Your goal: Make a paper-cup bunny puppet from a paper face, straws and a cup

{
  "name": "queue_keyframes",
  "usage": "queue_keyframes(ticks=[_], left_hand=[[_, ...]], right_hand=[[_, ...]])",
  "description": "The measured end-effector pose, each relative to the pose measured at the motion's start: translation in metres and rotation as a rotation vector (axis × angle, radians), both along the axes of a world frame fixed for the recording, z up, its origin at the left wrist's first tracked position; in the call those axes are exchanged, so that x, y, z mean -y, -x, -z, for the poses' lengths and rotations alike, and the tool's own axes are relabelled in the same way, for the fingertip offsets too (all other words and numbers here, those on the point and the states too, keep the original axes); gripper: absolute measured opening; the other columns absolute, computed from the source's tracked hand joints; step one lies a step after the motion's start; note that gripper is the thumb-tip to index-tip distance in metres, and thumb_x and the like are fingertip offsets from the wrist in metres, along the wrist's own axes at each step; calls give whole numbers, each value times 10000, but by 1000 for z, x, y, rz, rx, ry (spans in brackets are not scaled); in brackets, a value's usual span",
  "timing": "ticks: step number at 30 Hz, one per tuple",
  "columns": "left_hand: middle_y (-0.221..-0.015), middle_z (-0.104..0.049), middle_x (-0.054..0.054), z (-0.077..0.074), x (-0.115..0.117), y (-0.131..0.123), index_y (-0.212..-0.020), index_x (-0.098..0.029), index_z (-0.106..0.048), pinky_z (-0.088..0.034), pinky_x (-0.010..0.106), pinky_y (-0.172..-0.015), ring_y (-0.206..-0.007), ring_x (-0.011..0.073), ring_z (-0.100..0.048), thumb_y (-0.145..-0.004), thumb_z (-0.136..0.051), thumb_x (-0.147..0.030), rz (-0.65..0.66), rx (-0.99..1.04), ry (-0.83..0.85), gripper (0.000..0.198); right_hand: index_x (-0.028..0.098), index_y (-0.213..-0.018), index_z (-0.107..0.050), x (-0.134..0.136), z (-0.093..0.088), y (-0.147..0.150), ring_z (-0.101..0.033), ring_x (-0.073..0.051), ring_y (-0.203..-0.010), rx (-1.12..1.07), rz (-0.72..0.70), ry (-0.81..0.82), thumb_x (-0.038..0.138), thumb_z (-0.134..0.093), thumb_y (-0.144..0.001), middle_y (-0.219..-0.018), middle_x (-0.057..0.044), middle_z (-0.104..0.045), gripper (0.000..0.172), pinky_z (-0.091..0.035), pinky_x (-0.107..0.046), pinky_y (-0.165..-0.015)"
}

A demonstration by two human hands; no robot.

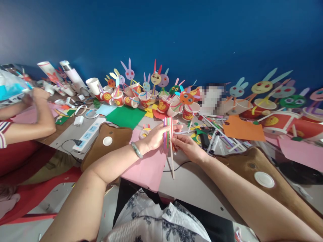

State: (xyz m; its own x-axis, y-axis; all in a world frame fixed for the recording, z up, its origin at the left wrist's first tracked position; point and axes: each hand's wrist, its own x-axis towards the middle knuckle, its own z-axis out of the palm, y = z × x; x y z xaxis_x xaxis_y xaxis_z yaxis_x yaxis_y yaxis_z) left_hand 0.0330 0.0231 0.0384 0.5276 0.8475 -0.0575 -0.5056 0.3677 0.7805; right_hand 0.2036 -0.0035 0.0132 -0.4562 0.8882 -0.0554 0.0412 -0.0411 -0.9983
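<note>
My left hand [159, 135], with a bangle on the wrist, is closed around a bundle of coloured straws [165, 140], held upright in front of me. Purple, green and red ones show in the bundle. My right hand [188, 147] pinches a long pale stick [172, 163] at the bundle's right side. Its lower end reaches down past both hands; whether it is a straw too I cannot tell. Under my left hand lies a pink paper sheet [143, 164], with a roll of tape [144, 134] on it.
Paper cups [118, 99] with rabbit-faced straw figures line the blue wall. A green sheet [126, 116], an orange sheet [243, 129] and loose straws [233, 139] lie before them. Brown cushions [103, 149] and a power strip [87, 136] flank me. A co-worker's arm [37, 117] is at left.
</note>
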Motion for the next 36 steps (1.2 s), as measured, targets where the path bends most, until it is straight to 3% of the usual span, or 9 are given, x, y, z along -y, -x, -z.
queue_keyframes(ticks=[17,25,31,36], left_hand=[[-1185,-737,152,2,-4,1,-1158,-149,-667,-505,451,-1027,-1219,284,-649,-900,-622,-227,22,25,-6,273],[-1124,-753,142,8,-5,2,-995,-148,-654,-474,477,-1058,-1182,280,-669,-879,-648,-233,-13,25,-14,144],[-1136,-748,162,1,-5,3,-1053,-131,-667,-495,462,-1034,-1193,283,-663,-899,-604,-220,-19,-10,0,188],[-1154,-748,154,-2,-5,4,-1162,-149,-665,-557,426,-922,-1130,285,-693,-926,-559,-220,7,-24,14,268]], right_hand=[[189,-720,-647,2,-3,2,-478,-114,-551,-18,88,39,539,-733,-823,-604,16,-578,375,-365,-274,-559],[186,-708,-631,3,-4,4,-467,-102,-537,-50,64,38,508,-716,-853,-584,26,-563,364,-355,-266,-554],[183,-713,-619,4,-3,4,-457,-104,-543,-34,76,32,544,-725,-831,-603,21,-557,394,-349,-267,-550],[190,-728,-606,2,1,2,-441,-102,-540,1,133,4,559,-727,-821,-599,27,-547,400,-335,-263,-540]])
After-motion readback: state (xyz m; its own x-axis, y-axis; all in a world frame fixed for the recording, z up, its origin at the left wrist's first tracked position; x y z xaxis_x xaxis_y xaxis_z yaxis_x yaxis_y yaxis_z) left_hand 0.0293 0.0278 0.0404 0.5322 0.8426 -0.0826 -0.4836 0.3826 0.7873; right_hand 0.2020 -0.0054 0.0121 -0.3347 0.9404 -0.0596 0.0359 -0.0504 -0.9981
